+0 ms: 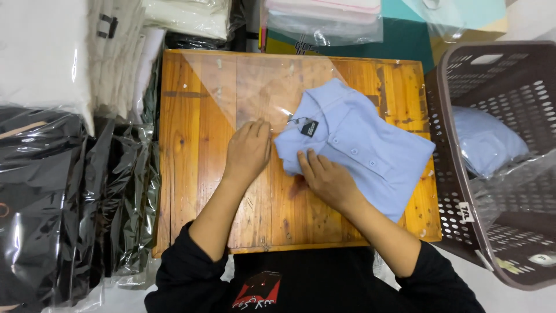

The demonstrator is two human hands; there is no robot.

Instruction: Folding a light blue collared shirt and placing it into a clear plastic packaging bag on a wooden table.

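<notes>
Nearest to the camera, the right hand [325, 177] lies flat with fingers spread on the lower left corner of a folded light blue polo shirt [362, 150]; it presses and does not grip. The left hand [249, 149] lies just beside it, palm down, fingers almost straight, on the edge of a clear plastic bag [260, 93] which is spread on the wooden board [197, 174]. The shirt is already folded, with a dark tag [309, 127] at the collar, but it seems mostly outside the bag, so the packing is not yet done. At the right, a brown perforated basket [463, 174] holds another bagged blue garment [486, 139]. Farther away lie stacks of bagged clothes [324, 17]
</notes>
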